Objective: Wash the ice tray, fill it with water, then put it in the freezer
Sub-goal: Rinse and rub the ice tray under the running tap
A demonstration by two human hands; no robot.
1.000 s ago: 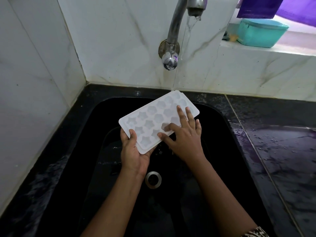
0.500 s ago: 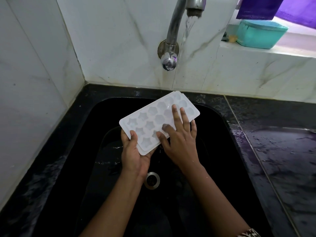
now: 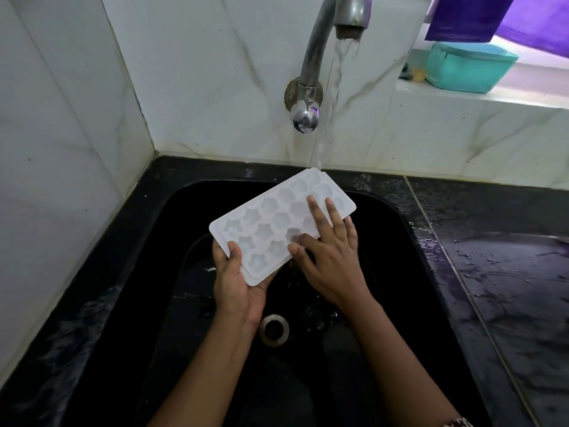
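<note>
White ice tray [image 3: 271, 223], near corner gripped by left hand [image 3: 237, 285], right hand [image 3: 331, 260] flat on top.

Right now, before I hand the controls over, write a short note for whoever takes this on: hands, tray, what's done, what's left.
Left hand grips the near corner of the ice tray, thumb on top.
Right hand lies flat on the moulds, fingers straight.
The tray is held over the black sink. Its far corner is under the water running from the tap.
Done: the wash is under way.
Left: finish washing, fill the moulds, then carry the tray to the freezer, which is not in view.
</note>
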